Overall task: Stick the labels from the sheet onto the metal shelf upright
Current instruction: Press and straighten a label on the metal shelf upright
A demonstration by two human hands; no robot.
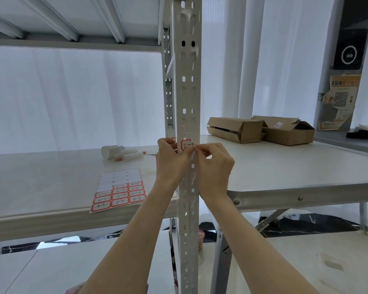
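A white perforated metal upright (188, 85) runs top to bottom through the middle of the head view. A red-bordered label (186, 145) with handwriting lies against its front face. My left hand (170, 160) wraps the upright's left side, thumb at the label's lower edge. My right hand (215, 166) pinches the label's right end with thumb and forefinger. Another red label edge (173, 139) peeks out by my left fingertips. The label sheet (120, 190) lies flat on the shelf board to the left, its upper rows peeled bare and lower rows holding red labels.
White marker pens (129, 155) and a rolled paper (111, 151) lie on the shelf board (40, 183) behind the sheet. Two open cardboard boxes (261, 129) sit on a white table (285, 166) to the right. A lower shelf (72, 268) lies below.
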